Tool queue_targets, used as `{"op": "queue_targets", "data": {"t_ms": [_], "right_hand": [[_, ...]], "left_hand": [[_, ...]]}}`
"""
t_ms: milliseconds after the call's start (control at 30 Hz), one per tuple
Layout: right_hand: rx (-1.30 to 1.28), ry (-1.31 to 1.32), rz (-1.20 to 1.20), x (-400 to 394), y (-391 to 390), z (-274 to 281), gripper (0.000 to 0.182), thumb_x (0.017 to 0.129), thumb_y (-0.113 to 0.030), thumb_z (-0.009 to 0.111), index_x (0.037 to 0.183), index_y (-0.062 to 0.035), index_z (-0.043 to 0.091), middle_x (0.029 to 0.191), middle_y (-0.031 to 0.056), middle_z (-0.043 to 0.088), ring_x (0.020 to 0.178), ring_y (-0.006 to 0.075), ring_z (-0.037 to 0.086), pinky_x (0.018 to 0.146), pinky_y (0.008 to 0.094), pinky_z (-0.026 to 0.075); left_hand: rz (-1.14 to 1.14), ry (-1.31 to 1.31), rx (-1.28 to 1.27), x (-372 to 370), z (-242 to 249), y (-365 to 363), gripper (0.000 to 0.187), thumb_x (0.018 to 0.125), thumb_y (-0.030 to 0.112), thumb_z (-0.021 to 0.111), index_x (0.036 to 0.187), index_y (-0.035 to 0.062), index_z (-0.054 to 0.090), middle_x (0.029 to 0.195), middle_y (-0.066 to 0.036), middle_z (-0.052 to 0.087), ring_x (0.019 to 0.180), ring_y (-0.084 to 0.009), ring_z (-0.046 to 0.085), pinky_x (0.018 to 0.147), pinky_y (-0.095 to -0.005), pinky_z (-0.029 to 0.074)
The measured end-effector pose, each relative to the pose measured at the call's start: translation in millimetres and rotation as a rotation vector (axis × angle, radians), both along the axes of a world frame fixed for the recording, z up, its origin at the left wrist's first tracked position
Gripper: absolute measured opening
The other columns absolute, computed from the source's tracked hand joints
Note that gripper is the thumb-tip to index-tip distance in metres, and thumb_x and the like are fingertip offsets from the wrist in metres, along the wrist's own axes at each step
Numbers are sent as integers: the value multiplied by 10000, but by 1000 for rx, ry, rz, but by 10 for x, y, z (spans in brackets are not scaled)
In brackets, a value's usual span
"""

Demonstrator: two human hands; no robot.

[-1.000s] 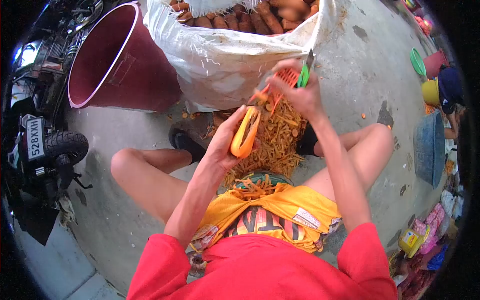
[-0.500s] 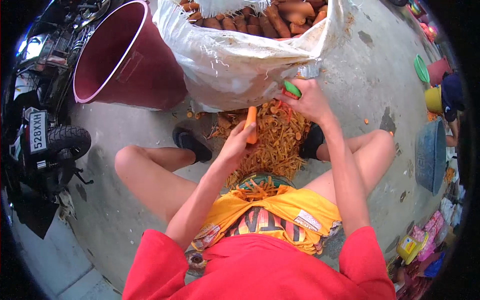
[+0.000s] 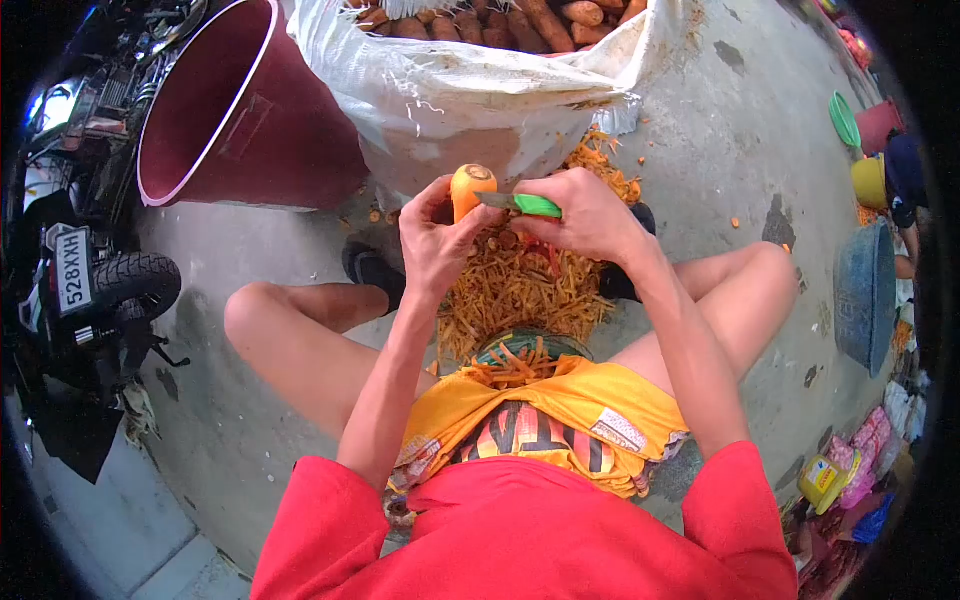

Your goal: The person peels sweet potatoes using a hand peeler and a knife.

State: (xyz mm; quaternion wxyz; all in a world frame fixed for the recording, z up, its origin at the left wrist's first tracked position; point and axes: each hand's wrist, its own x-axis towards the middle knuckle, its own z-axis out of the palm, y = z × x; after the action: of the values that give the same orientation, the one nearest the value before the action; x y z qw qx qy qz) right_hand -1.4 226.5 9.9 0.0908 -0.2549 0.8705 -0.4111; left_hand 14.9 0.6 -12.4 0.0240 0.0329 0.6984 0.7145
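My left hand (image 3: 435, 235) is closed around a peeled orange carrot (image 3: 470, 190), held upright with its cut end facing me. In my right hand (image 3: 585, 215) is a small knife with a green handle (image 3: 538, 206). Its blade (image 3: 495, 200) points left and lies at the carrot's side near the top. Something red (image 3: 535, 245) shows under my right fingers; what it is I cannot make out. Beneath both hands lies a heap of carrot peelings (image 3: 520, 300), with more peelings (image 3: 515, 365) on a green container at my lap.
A white sack (image 3: 470, 100) full of unpeeled carrots (image 3: 545, 25) stands ahead. Left of it is a large maroon bucket (image 3: 300, 140), with a parked motorcycle (image 3: 75, 270) beyond. A blue-grey tub (image 3: 865, 300) and another person's arm (image 3: 908, 240) are at the right.
My hands have come together. The carrot has turned upright with its end toward me, and the knife has moved left from beside the sack to the carrot.
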Motion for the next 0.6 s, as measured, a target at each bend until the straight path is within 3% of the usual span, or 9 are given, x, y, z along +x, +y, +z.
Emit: {"op": "queue_targets", "data": {"t_ms": [33, 100, 300, 367, 433, 500, 533, 600], "right_hand": [[-29, 6, 16, 7, -18, -14, 199, 888, -228, 763, 988, -78, 679, 793, 185, 703, 771, 402, 702, 662, 471, 545], [-10, 28, -6, 17, -39, -18, 198, 882, -217, 762, 996, -77, 681, 793, 193, 699, 777, 416, 695, 666, 478, 545], [69, 6, -24, 40, -75, -65, 174, 880, -182, 748, 1007, -78, 689, 834, 201, 715, 798, 430, 695, 686, 480, 556], [111, -11, -67, 21, -62, -162, 202, 894, -235, 735, 1022, -84, 694, 889, 219, 724, 841, 438, 698, 737, 493, 562], [336, -152, -171, -231, 173, -747, 260, 908, -313, 719, 1052, -97, 714, 909, 225, 732, 870, 426, 710, 786, 510, 559], [332, -424, -154, -411, 626, -925, 413, 923, -438, 708, 1020, -38, 740, 855, 206, 735, 833, 365, 724, 772, 476, 542], [352, -485, -217, -404, 618, -736, 444, 928, -456, 707, 999, -19, 736, 855, 207, 737, 830, 358, 720, 775, 464, 539], [385, -530, -256, -377, 608, -376, 476, 932, -474, 707, 979, 0, 732, 855, 208, 738, 826, 352, 716, 778, 452, 537]], "left_hand": [[-1, -3, 1, 5, -9, -17, 318, 844, 121, 859, 1083, -32, 716, 888, 5, 726, 795, -50, 641, 725, -223, 516], [-79, -12, -243, -10, -3, -95, 290, 836, 104, 844, 1069, -27, 732, 915, 13, 722, 811, -50, 630, 741, -230, 514], [-107, -10, -329, 3, 174, -96, 295, 776, 113, 877, 1005, -19, 746, 844, 20, 707, 771, -52, 612, 719, -233, 499], [-189, 53, -330, -42, 165, -188, 320, 768, 132, 896, 1003, -18, 739, 858, 23, 700, 787, -55, 612, 729, -236, 499], [-267, 106, -328, 21, 152, -214, 346, 760, 152, 916, 1000, -16, 732, 871, 25, 693, 803, -58, 611, 739, -238, 499], [-371, 85, -15, 34, 128, -208, 442, 736, 208, 956, 1028, -11, 709, 931, 22, 685, 858, -64, 615, 766, -238, 498], [-294, 14, -37, 18, 84, -240, 505, 718, 241, 975, 1048, -6, 684, 981, 22, 678, 902, -63, 620, 796, -240, 509], [-266, 2, -86, -32, 156, -264, 529, 818, 201, 902, 1239, 7, 647, 1040, -25, 718, 938, -90, 661, 837, -259, 545]]}}
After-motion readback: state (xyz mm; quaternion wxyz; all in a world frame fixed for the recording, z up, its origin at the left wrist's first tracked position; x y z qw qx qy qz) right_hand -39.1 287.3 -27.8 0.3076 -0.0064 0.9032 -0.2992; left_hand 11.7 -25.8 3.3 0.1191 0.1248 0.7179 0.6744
